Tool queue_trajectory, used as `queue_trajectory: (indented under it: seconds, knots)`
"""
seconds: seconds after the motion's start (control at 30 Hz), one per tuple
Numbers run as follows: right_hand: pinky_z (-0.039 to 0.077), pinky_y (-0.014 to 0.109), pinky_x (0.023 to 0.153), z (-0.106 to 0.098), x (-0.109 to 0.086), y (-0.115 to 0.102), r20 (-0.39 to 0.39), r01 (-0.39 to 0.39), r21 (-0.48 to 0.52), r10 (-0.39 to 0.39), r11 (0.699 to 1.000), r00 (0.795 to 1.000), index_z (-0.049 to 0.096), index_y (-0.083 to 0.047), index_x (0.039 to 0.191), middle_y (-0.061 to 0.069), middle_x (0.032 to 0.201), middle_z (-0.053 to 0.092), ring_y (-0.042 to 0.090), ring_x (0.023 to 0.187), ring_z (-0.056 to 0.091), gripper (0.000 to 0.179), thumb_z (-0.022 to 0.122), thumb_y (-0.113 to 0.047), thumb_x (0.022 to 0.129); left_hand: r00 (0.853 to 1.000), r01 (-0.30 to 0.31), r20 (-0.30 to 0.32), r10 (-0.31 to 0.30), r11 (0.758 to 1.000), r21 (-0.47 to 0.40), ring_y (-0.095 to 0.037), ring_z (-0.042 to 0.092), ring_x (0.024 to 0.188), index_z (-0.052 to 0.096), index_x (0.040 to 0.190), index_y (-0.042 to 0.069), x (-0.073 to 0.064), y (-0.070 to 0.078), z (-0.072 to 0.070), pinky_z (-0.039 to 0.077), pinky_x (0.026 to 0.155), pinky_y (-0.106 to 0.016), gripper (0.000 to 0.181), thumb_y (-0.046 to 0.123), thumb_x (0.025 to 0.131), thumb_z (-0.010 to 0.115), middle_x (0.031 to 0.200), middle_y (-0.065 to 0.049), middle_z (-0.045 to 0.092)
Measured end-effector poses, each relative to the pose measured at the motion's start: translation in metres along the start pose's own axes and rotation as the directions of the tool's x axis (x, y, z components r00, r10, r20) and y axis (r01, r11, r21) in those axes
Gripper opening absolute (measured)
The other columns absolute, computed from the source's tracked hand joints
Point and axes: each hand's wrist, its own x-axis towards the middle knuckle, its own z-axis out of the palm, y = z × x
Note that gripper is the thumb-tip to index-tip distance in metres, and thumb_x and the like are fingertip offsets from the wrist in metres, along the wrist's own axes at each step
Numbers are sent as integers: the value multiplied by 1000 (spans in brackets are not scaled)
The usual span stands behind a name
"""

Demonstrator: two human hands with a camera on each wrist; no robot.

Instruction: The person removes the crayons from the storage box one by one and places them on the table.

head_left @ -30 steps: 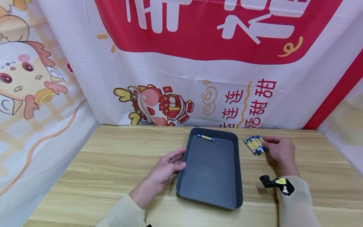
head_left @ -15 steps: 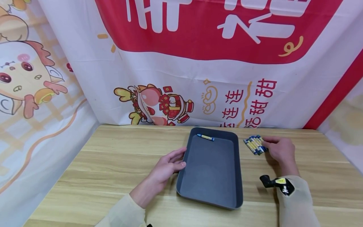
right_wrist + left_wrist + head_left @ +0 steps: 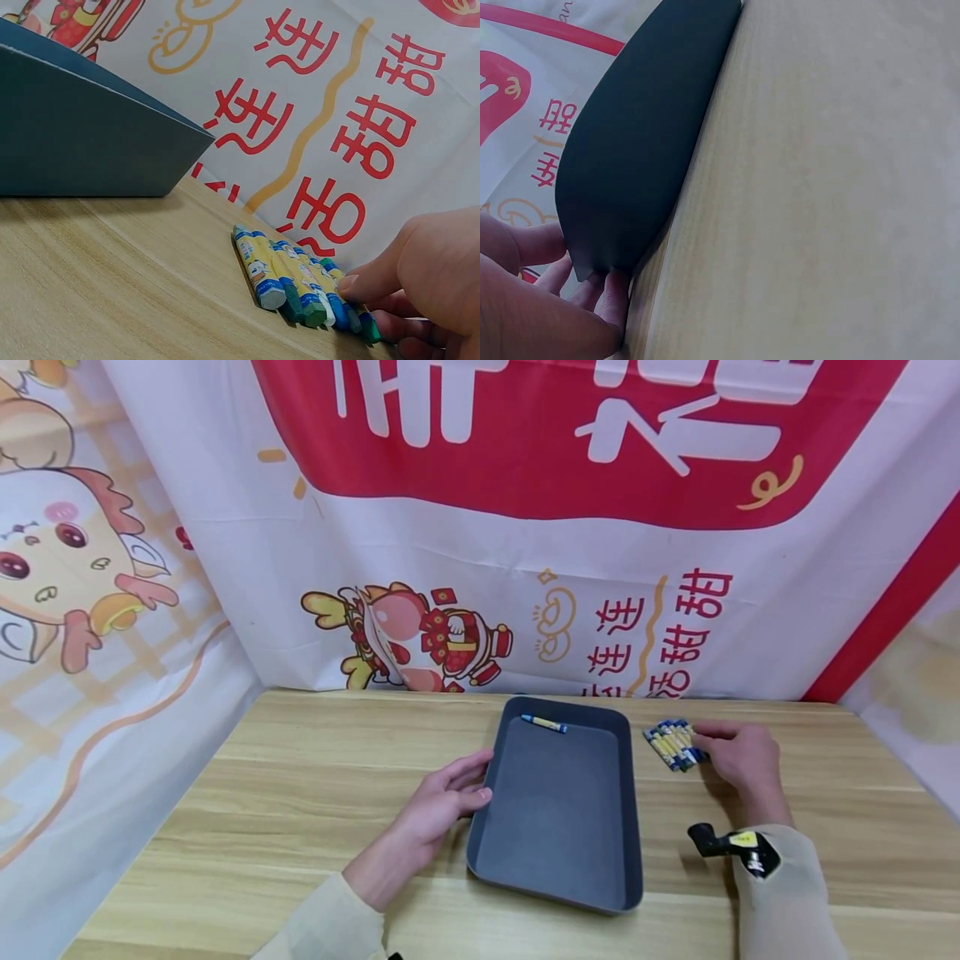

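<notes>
A dark grey rectangular tray lies on the table, with one blue-tipped crayon inside near its far end. My left hand holds the tray's left wall, thumb at the rim and fingers against the outer side. To the right of the tray, several crayons with yellow wrappers and blue, green and white ends lie side by side in a row. At the right end of that row, my right hand pinches the outermost crayon, thumb on top and curled fingers beside it, which partly hide it.
The wood-grain table ends at a printed white and red cloth hanging behind it. Another printed cloth hangs along the left side. A black camera mount sits on the right sleeve.
</notes>
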Motion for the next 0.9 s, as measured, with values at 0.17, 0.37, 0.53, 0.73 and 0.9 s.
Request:
queue_trajectory:
  seconds: [0.17, 0.37, 0.53, 0.73, 0.9]
  knots:
    - [41, 61, 110, -1, -1, 0, 10, 18, -5, -18, 1000, 1000, 70, -7, 138, 27, 150, 60, 49, 141, 48, 43, 66, -34, 104, 1000, -1, 0, 1, 1000, 0, -34, 48, 152, 52, 158, 19, 0, -1, 0, 36, 128, -57, 55, 6, 105, 61, 163, -13, 52]
    - [42, 59, 107, -2, -1, 0, 22, 6, 13, -6, 1000, 1000, 69, -6, 138, 27, 149, 60, 48, 140, 49, 45, 66, -34, 104, 1000, -3, 3, 3, 1000, -3, -34, 48, 152, 52, 158, 18, -1, -1, 0, 36, 127, -57, 55, 6, 105, 61, 163, -13, 52]
    - [45, 53, 103, -3, -4, -2, 29, -3, 28, 2, 1000, 1000, 68, -8, 141, 26, 148, 62, 45, 138, 51, 47, 66, -36, 103, 1000, -4, 3, 4, 1000, -5, -34, 47, 152, 52, 158, 18, -1, -2, 0, 36, 128, -56, 55, 6, 105, 60, 163, -14, 52]
    - [45, 36, 88, -7, -7, -8, 47, -3, 73, 0, 997, 999, 65, -11, 145, 25, 148, 63, 39, 130, 57, 52, 65, -41, 103, 1000, -6, 10, 6, 1000, -8, -34, 47, 153, 51, 159, 17, -1, -2, 0, 36, 128, -56, 56, 6, 105, 60, 163, -14, 52]
    - [50, 42, 94, -11, -10, -18, 104, -48, 147, 33, 988, 994, 59, -15, 152, 22, 156, 56, 39, 134, 55, 57, 59, -49, 106, 1000, -4, 12, 4, 1000, -9, -34, 46, 153, 51, 159, 17, -1, -1, 0, 35, 128, -56, 56, 6, 105, 60, 163, -14, 51]
